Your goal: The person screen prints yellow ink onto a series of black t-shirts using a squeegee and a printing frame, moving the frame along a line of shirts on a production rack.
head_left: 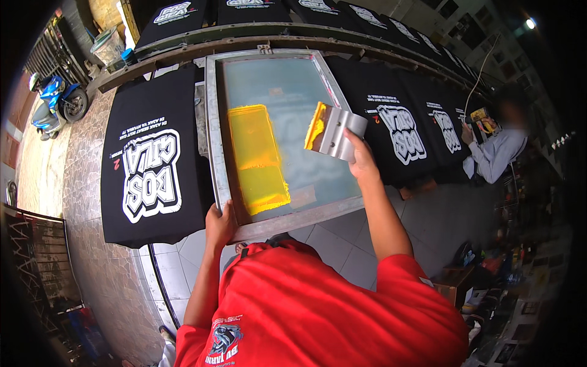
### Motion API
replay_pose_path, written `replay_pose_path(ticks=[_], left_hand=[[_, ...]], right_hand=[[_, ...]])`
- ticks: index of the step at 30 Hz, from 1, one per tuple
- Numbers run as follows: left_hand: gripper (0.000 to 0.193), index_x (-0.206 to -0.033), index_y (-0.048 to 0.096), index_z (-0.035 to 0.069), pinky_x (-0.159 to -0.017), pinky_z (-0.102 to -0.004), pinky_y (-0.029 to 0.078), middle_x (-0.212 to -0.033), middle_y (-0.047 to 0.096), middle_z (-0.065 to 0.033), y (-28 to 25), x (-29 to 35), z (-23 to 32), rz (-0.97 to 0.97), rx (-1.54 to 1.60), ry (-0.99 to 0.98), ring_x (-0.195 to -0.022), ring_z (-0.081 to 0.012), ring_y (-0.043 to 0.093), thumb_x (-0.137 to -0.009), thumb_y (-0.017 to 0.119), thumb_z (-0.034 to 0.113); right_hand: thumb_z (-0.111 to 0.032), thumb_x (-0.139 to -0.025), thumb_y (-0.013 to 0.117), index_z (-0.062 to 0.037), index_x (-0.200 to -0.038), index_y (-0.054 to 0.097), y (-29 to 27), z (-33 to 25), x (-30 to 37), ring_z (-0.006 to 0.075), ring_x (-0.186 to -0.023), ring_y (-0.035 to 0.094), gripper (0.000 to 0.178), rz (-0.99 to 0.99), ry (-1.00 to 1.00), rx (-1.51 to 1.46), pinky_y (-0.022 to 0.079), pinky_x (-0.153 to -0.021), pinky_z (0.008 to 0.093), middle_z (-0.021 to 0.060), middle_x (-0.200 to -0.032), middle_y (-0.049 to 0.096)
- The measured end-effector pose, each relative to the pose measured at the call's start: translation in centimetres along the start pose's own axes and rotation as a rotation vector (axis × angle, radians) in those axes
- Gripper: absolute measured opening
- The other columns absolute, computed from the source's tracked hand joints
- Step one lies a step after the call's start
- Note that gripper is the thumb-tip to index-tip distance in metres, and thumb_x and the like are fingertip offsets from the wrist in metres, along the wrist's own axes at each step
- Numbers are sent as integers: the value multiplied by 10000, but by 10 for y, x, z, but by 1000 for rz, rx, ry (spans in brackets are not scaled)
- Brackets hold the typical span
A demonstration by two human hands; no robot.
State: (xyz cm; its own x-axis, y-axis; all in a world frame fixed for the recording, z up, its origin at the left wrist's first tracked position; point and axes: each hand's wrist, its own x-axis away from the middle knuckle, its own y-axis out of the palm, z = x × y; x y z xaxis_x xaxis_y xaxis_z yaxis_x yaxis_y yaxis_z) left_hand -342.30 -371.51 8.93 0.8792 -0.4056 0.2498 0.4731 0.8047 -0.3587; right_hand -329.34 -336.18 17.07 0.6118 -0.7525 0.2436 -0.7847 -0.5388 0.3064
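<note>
My left hand (221,224) is closed on the near left corner of a large silk-screen frame (215,131), which lies tilted slightly over the printing table. Yellow ink (257,147) covers the left part of its greenish mesh (312,174), in a patch with a thicker near end. Over the right side of the mesh, my right hand (359,153) holds a squeegee (342,129) by its metal handle. Thick yellow ink coats the squeegee's blade on the left. Whatever lies directly under the screen is mostly hidden.
Black shirts with white prints lie left (147,122) and right (382,92) of the screen. More shirts lie behind a metal rail (202,40). Another person (498,147) holds something at the far right. A blue scooter (56,101) stands on the left paving.
</note>
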Motion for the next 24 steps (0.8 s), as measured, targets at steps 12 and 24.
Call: replay_pose_path(ticks=[12,24], left_hand=[[311,-879,587,-35,-503,-277,384,-655,559,-18,-34,12,27,-25,81,-52,-600,-60,454,-958,551,264],[304,-1108,573,-51,-710,-271,467,-885,654,-71,-266,-4,-58,11,132,-42,-787,-89,550,-965,533,215]], right_hand=[[-291,-843,678,-39,-1305,470,-156,-10,-11,227,-1136,549,565,-9,52,-132,400,-1004,382,86,-1218,584],[-305,-883,627,-39,-1354,425,49,74,96,227,-1220,479,577,-59,-36,-243,343,-1056,392,74,-1316,517]])
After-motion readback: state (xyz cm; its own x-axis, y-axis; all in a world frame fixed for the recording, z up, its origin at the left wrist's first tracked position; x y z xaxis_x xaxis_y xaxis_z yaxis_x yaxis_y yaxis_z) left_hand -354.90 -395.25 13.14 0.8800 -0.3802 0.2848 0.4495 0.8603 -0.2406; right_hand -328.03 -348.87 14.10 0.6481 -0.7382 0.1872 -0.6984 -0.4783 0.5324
